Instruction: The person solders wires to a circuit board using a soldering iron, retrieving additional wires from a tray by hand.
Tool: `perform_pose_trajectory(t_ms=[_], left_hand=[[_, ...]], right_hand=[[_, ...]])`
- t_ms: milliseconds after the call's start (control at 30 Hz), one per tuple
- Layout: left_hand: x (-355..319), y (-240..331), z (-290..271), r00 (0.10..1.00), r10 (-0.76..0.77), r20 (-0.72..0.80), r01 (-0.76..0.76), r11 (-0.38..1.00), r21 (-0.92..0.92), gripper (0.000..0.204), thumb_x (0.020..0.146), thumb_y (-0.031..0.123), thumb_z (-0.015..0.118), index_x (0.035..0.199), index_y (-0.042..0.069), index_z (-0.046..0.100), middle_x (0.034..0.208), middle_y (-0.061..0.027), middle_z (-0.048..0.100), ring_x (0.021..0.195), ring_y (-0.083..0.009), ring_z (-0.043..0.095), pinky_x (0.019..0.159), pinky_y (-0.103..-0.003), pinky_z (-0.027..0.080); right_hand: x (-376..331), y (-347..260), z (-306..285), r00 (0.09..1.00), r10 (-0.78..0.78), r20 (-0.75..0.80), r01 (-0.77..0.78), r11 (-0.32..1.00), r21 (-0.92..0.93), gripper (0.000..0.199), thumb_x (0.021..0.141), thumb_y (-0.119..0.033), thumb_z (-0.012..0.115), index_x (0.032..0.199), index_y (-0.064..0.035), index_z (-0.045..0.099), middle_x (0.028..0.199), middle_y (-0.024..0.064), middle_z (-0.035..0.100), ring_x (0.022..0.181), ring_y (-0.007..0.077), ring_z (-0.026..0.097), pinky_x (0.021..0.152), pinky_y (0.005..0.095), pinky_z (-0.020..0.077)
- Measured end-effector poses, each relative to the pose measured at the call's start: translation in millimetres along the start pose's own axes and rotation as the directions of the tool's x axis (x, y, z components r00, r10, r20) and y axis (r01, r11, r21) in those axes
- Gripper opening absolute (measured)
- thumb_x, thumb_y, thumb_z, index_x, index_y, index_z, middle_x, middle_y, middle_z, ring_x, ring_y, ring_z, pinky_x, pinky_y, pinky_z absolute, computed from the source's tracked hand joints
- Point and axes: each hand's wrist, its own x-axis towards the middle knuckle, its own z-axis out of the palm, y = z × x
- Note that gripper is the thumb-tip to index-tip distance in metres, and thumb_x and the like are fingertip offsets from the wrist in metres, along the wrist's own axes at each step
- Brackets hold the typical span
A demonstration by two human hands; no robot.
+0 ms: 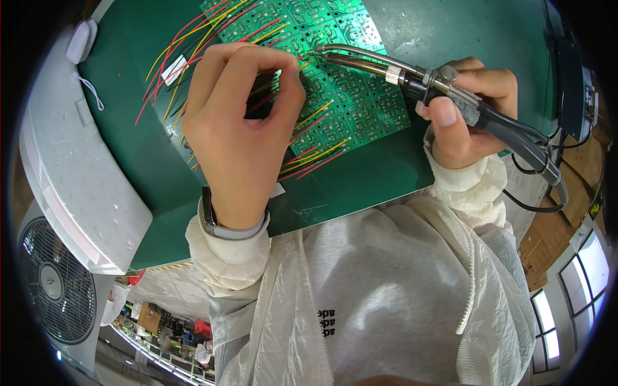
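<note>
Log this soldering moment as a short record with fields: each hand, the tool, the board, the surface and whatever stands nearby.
left hand: left hand curled over the circuit board panel, fingertips pressed on red and yellow wires
right hand: right hand grips the soldering iron
tool tip: points left, close to the board near the left fingertips; contact cannot be told
surface: green mat
wrist: watch on the left wrist
nearby: white foam block, fan at lower left
</note>
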Motion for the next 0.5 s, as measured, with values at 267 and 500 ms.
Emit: perform_pose_trajectory(t_ms=[267, 500], left_hand=[[0.4, 0.1, 1.9, 0.999, 0.046, -0.014, -0.046, 0.999, 0.029, 0.009, 0.065, -0.002, 0.062, 0.072, 0.002, 0.057, 0.073, -0.0047, 0.054, 0.069, -0.0146, 0.053, 0.059, -0.023, 0.042], [0.7, 1.3, 3.1, 0.998, 0.061, -0.019, -0.06, 0.996, 0.067, 0.009, 0.065, -0.002, 0.062, 0.071, 0.002, 0.057, 0.072, -0.0054, 0.054, 0.07, -0.016, 0.054, 0.059, -0.024, 0.043]], right_hand=[[-0.2, -0.7, 0.6, 0.999, -0.011, 0.035, 0.01, 1.0, 0.018, 0.03, 0.066, -0.004, 0.064, 0.085, 0.0019, 0.042, 0.064, 0.0104, 0.053, 0.053, 0.0086, 0.048, 0.046, 0.0184, 0.0373], [0.3, 1.0, -0.5, 0.998, -0.028, 0.059, 0.027, 0.999, 0.021, 0.03, 0.066, -0.004, 0.064, 0.086, 0.002, 0.042, 0.063, 0.0103, 0.053, 0.051, 0.0079, 0.047, 0.045, 0.0182, 0.0367]])
